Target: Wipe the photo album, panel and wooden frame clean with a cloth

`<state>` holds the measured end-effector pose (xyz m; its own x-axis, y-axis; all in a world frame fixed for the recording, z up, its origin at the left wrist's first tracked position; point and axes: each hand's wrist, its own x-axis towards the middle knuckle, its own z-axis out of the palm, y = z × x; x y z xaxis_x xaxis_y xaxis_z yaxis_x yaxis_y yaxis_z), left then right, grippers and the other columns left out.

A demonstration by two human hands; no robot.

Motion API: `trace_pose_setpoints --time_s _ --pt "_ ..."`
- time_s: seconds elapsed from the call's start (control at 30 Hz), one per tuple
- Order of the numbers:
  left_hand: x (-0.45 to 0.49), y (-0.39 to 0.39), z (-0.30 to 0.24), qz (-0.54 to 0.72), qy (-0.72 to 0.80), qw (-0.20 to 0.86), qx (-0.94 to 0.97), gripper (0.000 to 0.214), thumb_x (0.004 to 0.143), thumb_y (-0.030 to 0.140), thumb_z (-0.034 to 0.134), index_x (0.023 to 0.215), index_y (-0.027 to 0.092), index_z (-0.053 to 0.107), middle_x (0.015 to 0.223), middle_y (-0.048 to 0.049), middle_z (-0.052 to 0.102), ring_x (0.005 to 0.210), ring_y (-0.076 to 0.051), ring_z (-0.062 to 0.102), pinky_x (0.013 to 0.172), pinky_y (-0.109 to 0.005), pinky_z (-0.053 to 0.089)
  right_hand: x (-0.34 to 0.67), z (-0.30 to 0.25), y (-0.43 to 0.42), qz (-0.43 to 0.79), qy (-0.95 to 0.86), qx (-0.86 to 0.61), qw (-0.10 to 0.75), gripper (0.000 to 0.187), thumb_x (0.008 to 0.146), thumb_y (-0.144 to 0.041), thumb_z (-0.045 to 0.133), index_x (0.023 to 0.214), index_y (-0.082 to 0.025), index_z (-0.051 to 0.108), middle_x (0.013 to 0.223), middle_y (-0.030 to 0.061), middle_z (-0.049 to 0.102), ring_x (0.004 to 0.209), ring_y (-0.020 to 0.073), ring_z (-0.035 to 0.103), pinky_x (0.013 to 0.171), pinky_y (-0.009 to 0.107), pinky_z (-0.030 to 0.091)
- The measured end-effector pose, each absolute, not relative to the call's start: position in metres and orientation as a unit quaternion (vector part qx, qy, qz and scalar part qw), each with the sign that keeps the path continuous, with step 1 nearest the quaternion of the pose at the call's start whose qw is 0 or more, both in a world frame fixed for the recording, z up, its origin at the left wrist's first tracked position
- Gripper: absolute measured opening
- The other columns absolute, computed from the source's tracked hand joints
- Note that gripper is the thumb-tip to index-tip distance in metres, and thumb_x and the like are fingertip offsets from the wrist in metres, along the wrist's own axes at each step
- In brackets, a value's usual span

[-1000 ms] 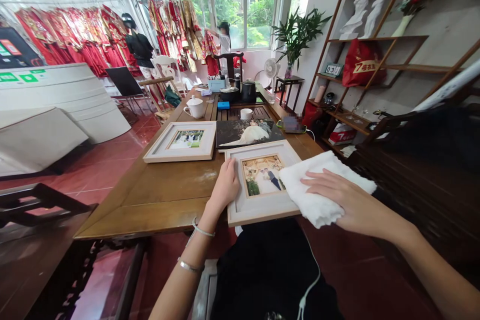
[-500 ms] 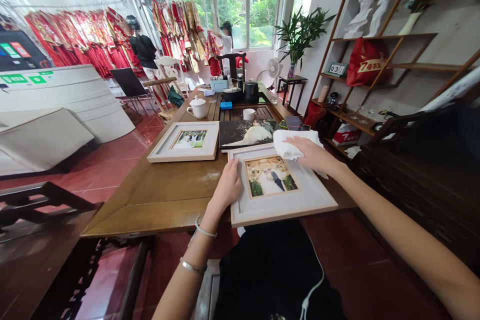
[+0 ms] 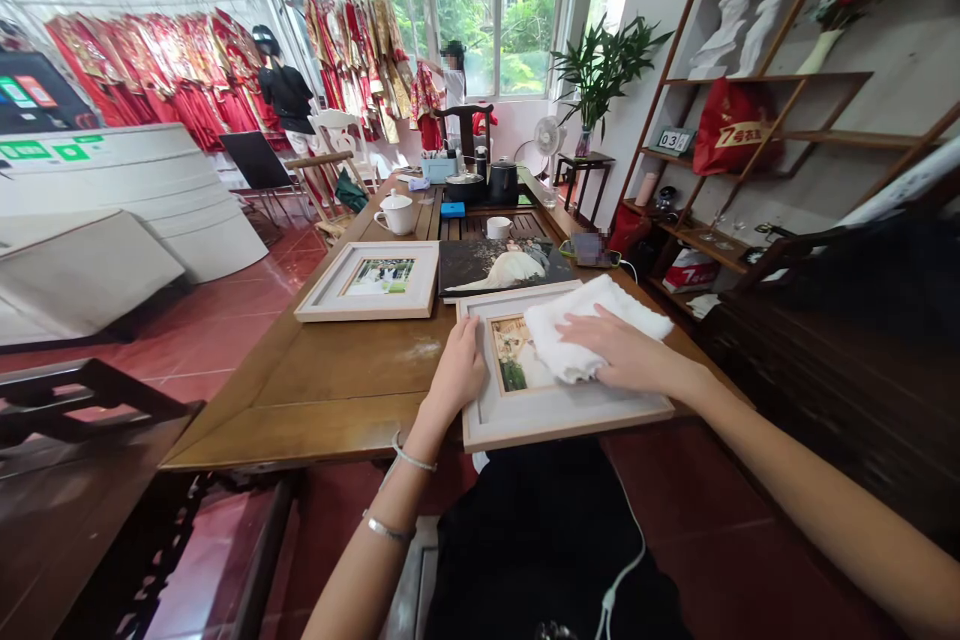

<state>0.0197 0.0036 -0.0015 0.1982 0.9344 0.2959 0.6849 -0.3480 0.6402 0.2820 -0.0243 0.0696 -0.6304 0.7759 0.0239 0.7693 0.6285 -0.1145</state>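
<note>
A light-wood picture frame (image 3: 495,413) with a wedding photo inside lies at the near edge of the table. My left hand (image 3: 459,360) grips its left side, fingers closed over the edge. Under my right hand (image 3: 619,350) is a white cloth (image 3: 577,315), pressed flat on the frame's face and covering the right part of the photo. A second framed photo (image 3: 367,280) lies farther left. Just behind the near frame is a dark photo panel (image 3: 469,265) showing a white dress.
A lidded white teapot (image 3: 396,213), a white cup (image 3: 498,227) and a small blue box (image 3: 452,210) stand farther back on the wooden table (image 3: 337,375). A phone (image 3: 592,250) with a cable is at the right edge. Two people are near the clothes racks.
My right hand has drawn the cloth from the frame's top right edge down and inward over the photo. My left hand stays on the frame's left side.
</note>
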Motion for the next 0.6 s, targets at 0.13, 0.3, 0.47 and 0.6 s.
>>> trace_pose_setpoints --time_s 0.13,0.3,0.47,0.6 --pt "0.02 0.005 -0.004 0.351 0.527 0.188 0.751 0.054 0.08 0.005 0.037 0.134 0.009 0.042 0.145 -0.0182 0.039 0.139 -0.027 0.03 0.116 -0.049 0.023 0.292 0.083 -0.083 0.084 -0.905 -0.414 0.039 0.068 0.056 -0.005 0.044 0.121 -0.018 0.061 0.137 0.0097 0.052 0.133 0.027 0.039 0.113 0.054 0.017" --pt "0.018 0.007 -0.007 0.355 0.524 0.179 0.753 0.055 0.078 0.004 0.037 0.133 0.008 0.043 0.145 -0.0192 0.039 0.139 -0.028 0.03 0.116 -0.05 0.022 0.291 0.086 -0.113 0.097 -0.911 -0.399 0.048 0.072 0.055 -0.004 0.043 0.124 -0.02 0.058 0.14 0.0097 0.049 0.133 0.0257 0.039 0.112 0.054 0.021" --pt "0.016 0.007 -0.007 0.353 0.518 0.185 0.757 0.055 0.079 0.005 0.037 0.133 0.009 0.042 0.145 -0.0186 0.039 0.14 -0.028 0.029 0.116 -0.049 0.023 0.276 0.066 -0.085 0.005 -0.896 -0.441 0.056 0.068 0.058 -0.004 0.046 0.123 -0.019 0.057 0.139 0.0117 0.05 0.134 0.029 0.037 0.11 0.058 0.019" --pt "0.014 0.006 -0.007 0.352 0.511 0.192 0.76 0.053 0.081 0.006 0.038 0.134 0.011 0.042 0.146 -0.0177 0.038 0.14 -0.028 0.029 0.116 -0.05 0.023 0.273 0.058 -0.038 -0.07 -0.866 -0.493 0.04 0.068 0.064 -0.006 0.048 0.13 -0.021 0.051 0.141 0.0118 0.047 0.135 0.0317 0.033 0.108 0.061 0.02"
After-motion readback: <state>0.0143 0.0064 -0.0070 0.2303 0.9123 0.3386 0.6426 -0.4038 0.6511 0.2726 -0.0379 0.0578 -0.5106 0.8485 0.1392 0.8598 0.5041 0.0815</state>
